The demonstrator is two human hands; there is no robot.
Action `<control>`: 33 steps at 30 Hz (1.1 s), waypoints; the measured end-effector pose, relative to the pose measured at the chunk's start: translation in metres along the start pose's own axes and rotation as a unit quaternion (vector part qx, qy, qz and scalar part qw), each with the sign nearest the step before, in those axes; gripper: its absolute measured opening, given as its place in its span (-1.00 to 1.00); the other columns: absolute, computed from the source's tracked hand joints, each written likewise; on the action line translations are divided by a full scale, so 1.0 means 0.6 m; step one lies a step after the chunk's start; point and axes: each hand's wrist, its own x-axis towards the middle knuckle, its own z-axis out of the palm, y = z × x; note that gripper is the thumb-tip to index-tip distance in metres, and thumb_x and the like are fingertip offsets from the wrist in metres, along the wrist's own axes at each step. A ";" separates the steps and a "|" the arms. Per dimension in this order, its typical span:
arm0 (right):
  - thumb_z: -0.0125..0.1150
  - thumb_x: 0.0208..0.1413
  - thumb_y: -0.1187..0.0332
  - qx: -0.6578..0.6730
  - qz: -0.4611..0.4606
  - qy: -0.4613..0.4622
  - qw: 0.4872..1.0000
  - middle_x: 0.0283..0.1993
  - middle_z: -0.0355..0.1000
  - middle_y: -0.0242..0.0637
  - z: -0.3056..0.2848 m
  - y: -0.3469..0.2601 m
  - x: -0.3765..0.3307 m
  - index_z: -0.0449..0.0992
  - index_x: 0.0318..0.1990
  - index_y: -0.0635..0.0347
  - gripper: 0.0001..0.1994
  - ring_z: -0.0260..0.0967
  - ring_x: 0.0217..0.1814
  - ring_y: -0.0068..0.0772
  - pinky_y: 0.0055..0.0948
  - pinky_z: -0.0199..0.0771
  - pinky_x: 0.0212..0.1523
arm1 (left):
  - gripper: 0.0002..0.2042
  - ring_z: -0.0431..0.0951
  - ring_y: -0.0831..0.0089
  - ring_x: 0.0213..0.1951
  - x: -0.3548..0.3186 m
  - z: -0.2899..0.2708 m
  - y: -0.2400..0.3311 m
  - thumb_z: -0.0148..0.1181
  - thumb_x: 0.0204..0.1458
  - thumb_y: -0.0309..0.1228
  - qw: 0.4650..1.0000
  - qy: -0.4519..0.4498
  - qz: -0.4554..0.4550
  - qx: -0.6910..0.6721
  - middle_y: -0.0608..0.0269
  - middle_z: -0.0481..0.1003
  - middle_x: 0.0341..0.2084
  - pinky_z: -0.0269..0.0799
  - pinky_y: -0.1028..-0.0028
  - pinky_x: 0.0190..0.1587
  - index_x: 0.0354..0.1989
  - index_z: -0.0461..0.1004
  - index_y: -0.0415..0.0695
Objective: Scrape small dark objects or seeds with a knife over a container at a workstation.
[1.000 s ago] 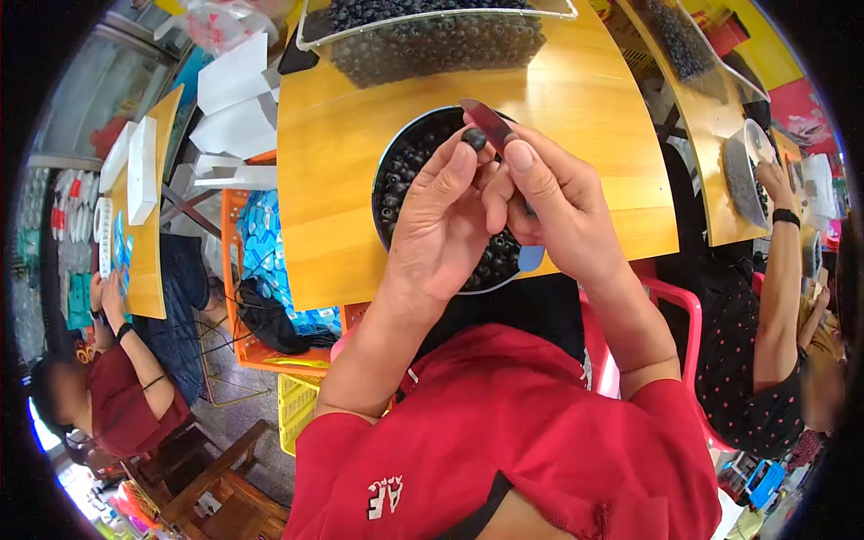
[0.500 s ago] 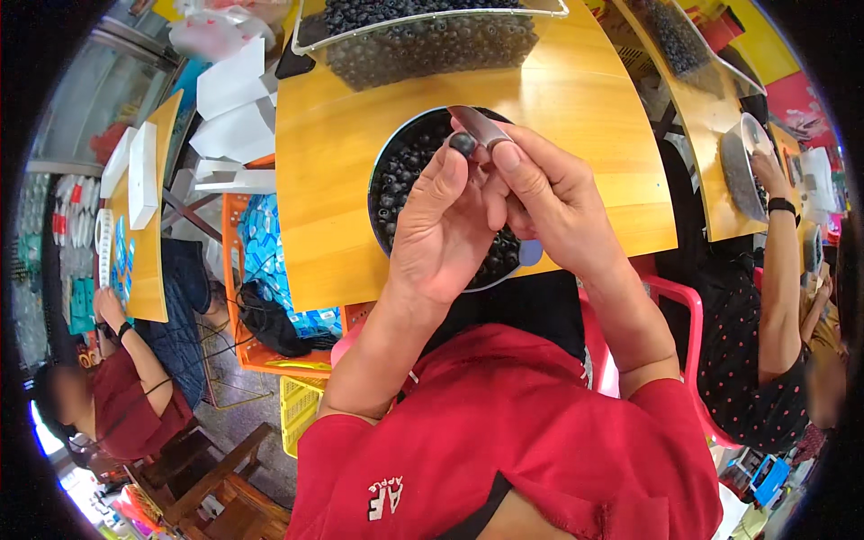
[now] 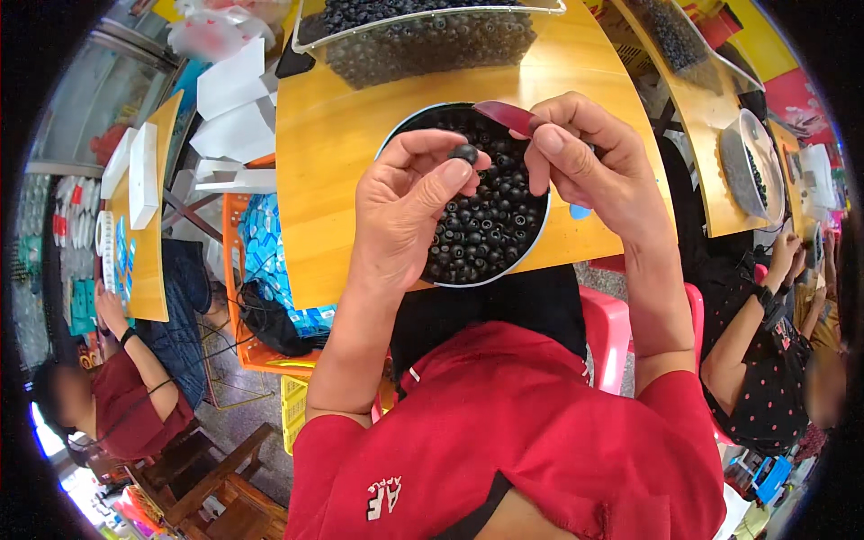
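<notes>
My left hand (image 3: 400, 202) pinches a single dark, round, berry-like piece (image 3: 463, 154) between thumb and fingertips, above the left part of a round bowl (image 3: 536, 236) with a pale rim. Many similar glossy pieces (image 3: 486, 225) fill the bowl, some showing a light ring or hole. My right hand (image 3: 598, 162) grips a small knife (image 3: 506, 117) over the bowl's right side. Its blade points left and reflects red; the handle is hidden in my fingers. A gap separates the two hands, and the blade is apart from the held piece.
A clear bin (image 3: 432, 45) of dark pieces stands at the table's (image 3: 333, 198) far edge. To the left is an orange crate (image 3: 236, 315) with blue packets. A co-worker (image 3: 135, 396) sits left; another (image 3: 765, 360) sits right, near a clear tub (image 3: 751, 171). A pink chair (image 3: 605, 333) is beside me.
My hands have moved apart, the left to the left and the right to the right with the knife. More of the bowl shows. The right co-worker's hand has left the tub.
</notes>
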 end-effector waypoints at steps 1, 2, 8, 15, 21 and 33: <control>-0.03 0.23 0.34 -0.042 -0.023 -0.014 0.999 -0.58 0.38 -0.42 0.000 0.000 0.000 0.36 0.02 0.21 -0.74 0.01 -0.68 -0.85 -0.77 -0.08 -0.67 | -0.66 0.52 0.47 -0.24 0.000 -0.004 -0.002 0.23 -0.03 -0.54 1.000 -0.020 0.000 0.006 0.10 0.52 -0.27 0.44 0.55 -0.19 -0.05 0.38 -0.29; -0.03 0.23 0.34 -0.042 -0.023 -0.013 0.999 -0.58 0.38 -0.42 0.003 -0.003 -0.001 0.36 0.02 0.21 -0.74 0.01 -0.68 -0.85 -0.77 -0.08 -0.67 | -0.66 0.52 0.47 -0.24 -0.001 -0.004 -0.002 0.23 -0.03 -0.54 1.000 -0.020 -0.001 0.006 0.10 0.52 -0.27 0.44 0.55 -0.19 -0.05 0.38 -0.29; -0.02 0.18 0.41 -0.133 -0.074 -0.110 0.982 -0.62 0.32 -0.43 0.009 -0.015 0.003 0.21 0.24 0.22 -0.55 0.24 -0.56 -0.69 -0.63 0.23 -0.47 | -0.72 0.51 0.49 -0.27 -0.006 -0.002 -0.003 0.23 -0.03 -0.53 1.000 -0.019 -0.005 0.002 0.14 0.53 -0.27 0.43 0.56 -0.21 -0.11 0.44 -0.28; -0.03 0.18 0.46 -0.131 -0.129 -0.112 0.977 -0.58 0.35 -0.41 0.017 0.005 0.015 0.44 0.05 0.25 -0.71 0.28 -0.58 -0.61 -0.56 0.33 -0.44 | -0.73 0.53 0.42 -0.25 0.001 -0.018 -0.015 0.24 -0.04 -0.55 0.993 -0.079 -0.017 -0.082 0.14 0.53 -0.25 0.46 0.48 -0.15 -0.11 0.48 -0.20; -0.04 0.20 0.47 -0.065 -0.103 -0.117 0.986 -0.55 0.37 -0.42 0.012 0.021 0.013 0.44 0.05 0.24 -0.71 0.25 -0.60 -0.67 -0.64 0.24 -0.53 | -0.71 0.54 0.35 -0.23 0.007 -0.038 -0.016 0.23 -0.05 -0.57 0.988 -0.146 -0.006 -0.059 0.12 0.53 -0.26 0.47 0.45 -0.15 -0.10 0.48 -0.16; -0.06 0.24 0.31 -0.061 -0.080 -0.131 0.986 -0.71 0.27 -0.50 0.008 0.020 0.010 0.36 0.14 0.16 -0.65 0.13 -0.66 -0.79 -0.70 0.02 -0.66 | -0.73 0.53 0.42 -0.23 0.005 -0.021 -0.015 0.22 -0.04 -0.56 0.989 -0.100 -0.046 -0.102 0.22 0.52 -0.29 0.44 0.49 -0.23 -0.11 0.47 -0.18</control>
